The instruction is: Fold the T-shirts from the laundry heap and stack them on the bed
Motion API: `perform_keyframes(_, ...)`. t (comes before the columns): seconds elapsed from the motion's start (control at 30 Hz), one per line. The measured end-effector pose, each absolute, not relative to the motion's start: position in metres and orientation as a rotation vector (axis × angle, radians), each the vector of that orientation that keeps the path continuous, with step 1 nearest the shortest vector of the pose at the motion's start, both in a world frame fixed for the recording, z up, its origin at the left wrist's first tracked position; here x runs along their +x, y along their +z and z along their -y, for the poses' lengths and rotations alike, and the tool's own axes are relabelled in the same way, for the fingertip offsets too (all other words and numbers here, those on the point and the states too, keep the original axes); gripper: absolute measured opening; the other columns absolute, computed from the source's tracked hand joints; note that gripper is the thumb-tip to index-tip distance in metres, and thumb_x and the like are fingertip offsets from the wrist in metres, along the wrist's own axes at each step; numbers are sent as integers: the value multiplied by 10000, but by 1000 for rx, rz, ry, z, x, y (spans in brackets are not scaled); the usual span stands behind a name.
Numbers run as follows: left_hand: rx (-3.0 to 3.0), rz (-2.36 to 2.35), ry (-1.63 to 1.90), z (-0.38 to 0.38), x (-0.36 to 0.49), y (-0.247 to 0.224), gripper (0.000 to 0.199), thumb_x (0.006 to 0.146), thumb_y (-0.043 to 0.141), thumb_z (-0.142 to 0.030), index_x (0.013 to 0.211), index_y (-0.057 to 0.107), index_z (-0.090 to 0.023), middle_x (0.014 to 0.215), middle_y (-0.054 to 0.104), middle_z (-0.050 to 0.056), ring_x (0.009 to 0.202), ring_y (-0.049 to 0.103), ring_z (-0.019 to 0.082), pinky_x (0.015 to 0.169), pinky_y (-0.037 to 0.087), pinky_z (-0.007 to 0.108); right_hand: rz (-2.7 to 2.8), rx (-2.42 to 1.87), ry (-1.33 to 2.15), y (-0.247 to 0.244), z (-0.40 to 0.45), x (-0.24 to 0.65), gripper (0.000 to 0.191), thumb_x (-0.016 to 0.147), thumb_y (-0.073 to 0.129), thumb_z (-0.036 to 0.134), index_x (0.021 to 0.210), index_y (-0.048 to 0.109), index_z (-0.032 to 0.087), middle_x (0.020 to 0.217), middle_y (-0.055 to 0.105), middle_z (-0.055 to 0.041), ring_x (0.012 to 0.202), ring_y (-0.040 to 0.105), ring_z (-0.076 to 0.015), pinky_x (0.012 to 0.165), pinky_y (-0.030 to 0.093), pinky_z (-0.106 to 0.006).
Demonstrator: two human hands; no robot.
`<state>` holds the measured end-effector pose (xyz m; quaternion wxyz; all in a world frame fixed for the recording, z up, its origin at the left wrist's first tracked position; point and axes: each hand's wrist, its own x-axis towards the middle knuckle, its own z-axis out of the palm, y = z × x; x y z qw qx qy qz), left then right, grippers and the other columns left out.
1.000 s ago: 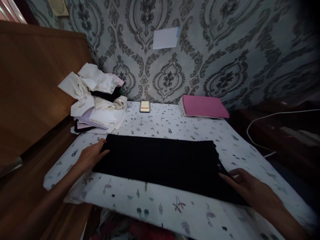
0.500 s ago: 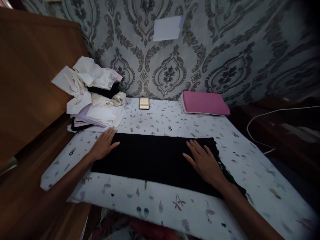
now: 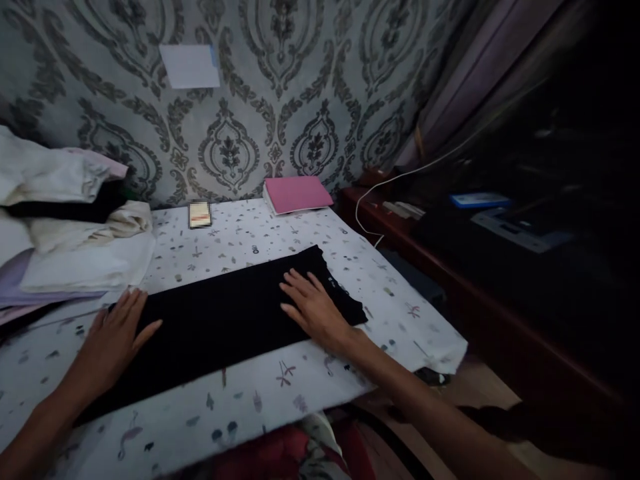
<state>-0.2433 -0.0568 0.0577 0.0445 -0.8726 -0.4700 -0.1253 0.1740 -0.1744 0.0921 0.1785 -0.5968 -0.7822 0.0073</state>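
Note:
A black garment (image 3: pixel 220 313), folded into a long strip, lies flat on the patterned white cloth (image 3: pixel 265 383) that covers the table. My left hand (image 3: pixel 113 340) rests palm down over its left end, with the thumb spread from the fingers. Near the right end, my right hand (image 3: pixel 315 310) lies flat on the black fabric, fingers stretched out. Small pale marks show on the garment beside its uneven right edge. Neither hand grips anything.
A heap of white, lilac and black clothes (image 3: pixel 85 247) stands at the left. Against the wall are a small framed card (image 3: pixel 200 215) and a pink folder (image 3: pixel 299 193). A white cable (image 3: pixel 367 200) runs across dark furniture (image 3: pixel 425 247) on the right.
My view has turned to the right, so the table and clothes heap appear farther left. Both hands still lie flat on the black garment at its two ends.

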Motion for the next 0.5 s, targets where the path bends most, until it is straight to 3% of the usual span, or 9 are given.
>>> perform_keyframes(0.07,-2713,1373,-365,62,-224,62,665,952,269,-592,1502,373,-233,1556,426,128,1462,340,345,1141,343,583,2288,-1583,71,89,189,164,405,1027,418,340,1364,575,180,1491,509,-114,1467,341,-237,1215,265,-512)
perform_keyframes(0.2,-2856,1349,-262,62,-197,76,667,947,291,-638,1419,506,-218,1552,435,127,1384,465,322,1131,392,515,2398,-1389,163,78,204,148,379,1030,422,318,1325,603,163,1466,539,-107,1451,372,-220,1223,256,-492)
perform_keyframes(0.4,-3047,1396,-329,91,-189,102,498,1006,309,-505,1297,602,-226,1353,626,87,1236,595,230,1079,475,402,2401,-1273,219,83,185,134,370,1006,456,271,1325,611,167,1439,560,-135,1427,412,-254,1199,283,-544)
perform_keyframes(0.5,-3194,1220,-310,110,-176,99,442,1025,340,-432,1329,581,-220,1370,619,86,1275,566,204,1086,468,376,2446,-1250,273,90,153,117,413,1004,437,265,1380,566,150,1484,507,-153,1448,375,-261,1195,291,-538)
